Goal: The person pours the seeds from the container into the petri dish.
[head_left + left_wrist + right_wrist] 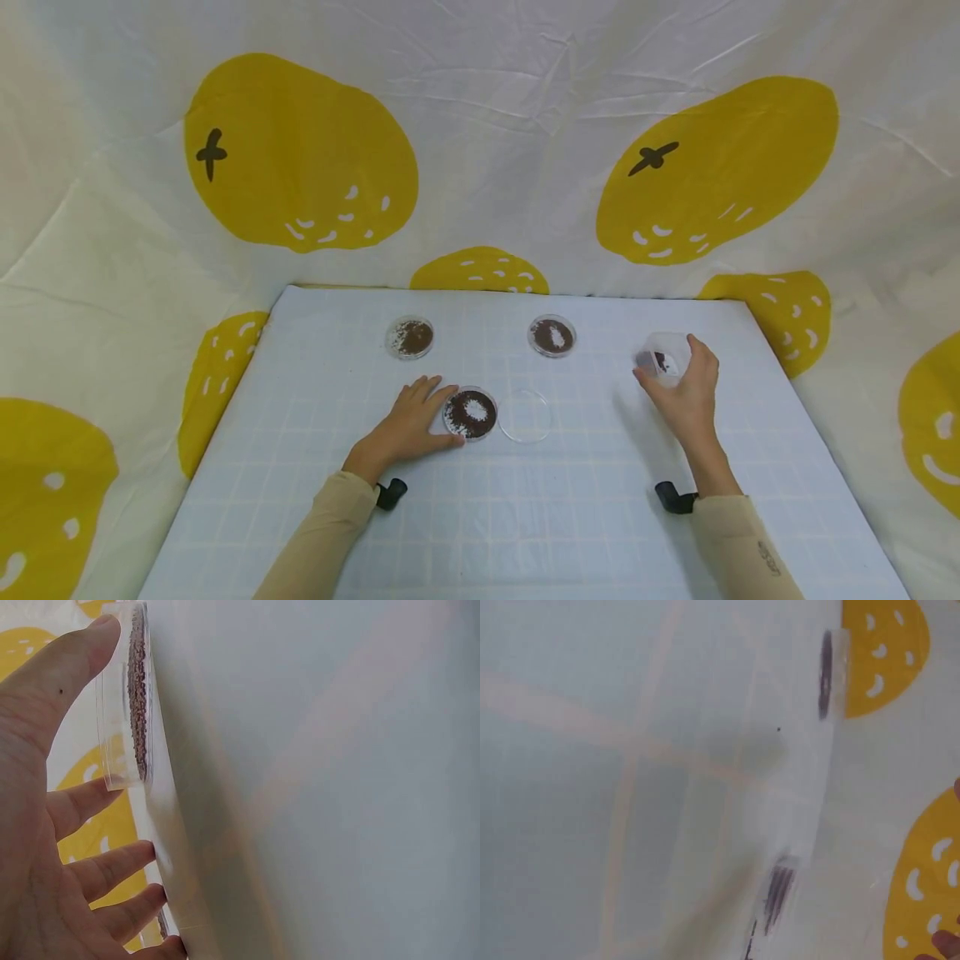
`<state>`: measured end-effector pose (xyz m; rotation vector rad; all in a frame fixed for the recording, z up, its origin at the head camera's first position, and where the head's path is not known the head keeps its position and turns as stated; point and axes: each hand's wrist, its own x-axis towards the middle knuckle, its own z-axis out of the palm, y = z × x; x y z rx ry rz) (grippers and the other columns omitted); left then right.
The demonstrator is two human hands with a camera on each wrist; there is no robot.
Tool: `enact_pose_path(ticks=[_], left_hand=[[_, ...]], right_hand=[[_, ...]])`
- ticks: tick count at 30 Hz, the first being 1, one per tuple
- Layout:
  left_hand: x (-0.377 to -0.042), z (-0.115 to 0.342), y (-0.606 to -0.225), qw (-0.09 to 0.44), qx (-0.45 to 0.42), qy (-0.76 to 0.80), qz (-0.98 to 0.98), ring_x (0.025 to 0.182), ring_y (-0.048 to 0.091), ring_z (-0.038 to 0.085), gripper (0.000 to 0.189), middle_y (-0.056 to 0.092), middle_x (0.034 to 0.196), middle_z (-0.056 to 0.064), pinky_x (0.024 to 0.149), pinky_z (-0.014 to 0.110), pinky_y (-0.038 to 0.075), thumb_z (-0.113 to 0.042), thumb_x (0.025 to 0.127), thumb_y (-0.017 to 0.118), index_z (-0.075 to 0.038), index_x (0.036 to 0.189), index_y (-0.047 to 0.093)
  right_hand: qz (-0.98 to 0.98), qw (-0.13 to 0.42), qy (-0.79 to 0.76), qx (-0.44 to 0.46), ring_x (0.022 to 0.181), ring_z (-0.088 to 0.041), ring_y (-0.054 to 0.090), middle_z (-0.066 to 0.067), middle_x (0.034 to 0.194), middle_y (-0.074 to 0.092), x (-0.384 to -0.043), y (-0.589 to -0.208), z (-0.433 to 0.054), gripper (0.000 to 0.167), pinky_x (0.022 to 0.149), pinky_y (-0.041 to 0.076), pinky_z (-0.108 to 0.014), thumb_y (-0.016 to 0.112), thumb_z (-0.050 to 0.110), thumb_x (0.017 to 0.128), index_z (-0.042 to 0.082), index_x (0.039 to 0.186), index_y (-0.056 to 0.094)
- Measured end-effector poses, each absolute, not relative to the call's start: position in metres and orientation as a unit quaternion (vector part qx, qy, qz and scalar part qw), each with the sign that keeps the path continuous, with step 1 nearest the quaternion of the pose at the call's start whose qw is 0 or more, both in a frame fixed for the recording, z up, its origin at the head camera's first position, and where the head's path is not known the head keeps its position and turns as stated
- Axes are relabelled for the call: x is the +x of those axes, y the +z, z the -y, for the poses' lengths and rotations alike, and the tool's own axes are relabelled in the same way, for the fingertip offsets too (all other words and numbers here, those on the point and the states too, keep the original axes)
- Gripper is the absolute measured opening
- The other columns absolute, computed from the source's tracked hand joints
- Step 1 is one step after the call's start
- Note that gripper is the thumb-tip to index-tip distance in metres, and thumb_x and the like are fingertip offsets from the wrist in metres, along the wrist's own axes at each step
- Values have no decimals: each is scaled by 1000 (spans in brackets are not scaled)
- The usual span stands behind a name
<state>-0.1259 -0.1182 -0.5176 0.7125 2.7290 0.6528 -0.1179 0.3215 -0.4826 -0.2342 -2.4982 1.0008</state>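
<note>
My left hand [411, 422] grips a clear petri dish [450, 421] of dark brown granules between thumb and index finger, the other fingers spread against the cloth. White shows through the middle of the granules. In the left wrist view the dish [138, 705] stands edge-on between the thumb [75, 664] and index finger. Beside it lies a clear round lid [550, 415]. At the right, my right hand [688, 398] holds a small clear plastic container [670, 342] by its sides, with some dark bits inside. Only fingertips [946, 943] of that hand enter the right wrist view.
Two more petri dishes with brown granules stand farther back, one at the left [412, 337] and one near the middle [552, 335]. A pale checked cloth [540, 525] covers the table. Behind hangs a white curtain [495, 167] with yellow fruit prints.
</note>
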Motion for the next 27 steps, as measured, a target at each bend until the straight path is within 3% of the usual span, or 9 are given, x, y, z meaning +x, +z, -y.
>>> enact_pose_path(ticks=[8, 15, 22, 27], left_hand=[[-126, 118, -517, 124, 244, 221, -936, 148, 15, 42, 91, 26, 160, 19, 118, 58, 9, -60, 84, 72, -15, 155, 37], [-127, 117, -519, 123, 243, 222, -936, 148, 16, 42, 92, 26, 160, 19, 118, 58, 11, -61, 84, 73, -15, 155, 38], [-127, 118, -520, 121, 243, 221, -937, 148, 16, 41, 91, 26, 160, 18, 118, 57, 10, -61, 84, 72, -16, 155, 37], [-127, 118, -521, 127, 241, 221, -937, 149, 14, 41, 92, 24, 161, 18, 118, 56, 9, -62, 84, 71, -17, 156, 36]], right_hand=[[917, 163, 363, 38, 140, -44, 24, -27, 153, 26, -117, -486, -298, 100, 110, 26, -62, 87, 13, 77, -2, 154, 25], [923, 47, 370, 96, 145, -43, 17, -22, 160, 17, -117, -496, -280, 104, 108, 25, -68, 87, 28, 80, 5, 157, 22], [906, -86, 377, 172, 143, -39, 26, -20, 156, 29, -116, -505, -265, 105, 112, 26, -61, 87, 41, 78, 6, 156, 26], [905, -122, 342, 219, 144, -39, 26, -20, 156, 32, -117, -513, -255, 103, 113, 26, -60, 87, 43, 77, 6, 155, 31]])
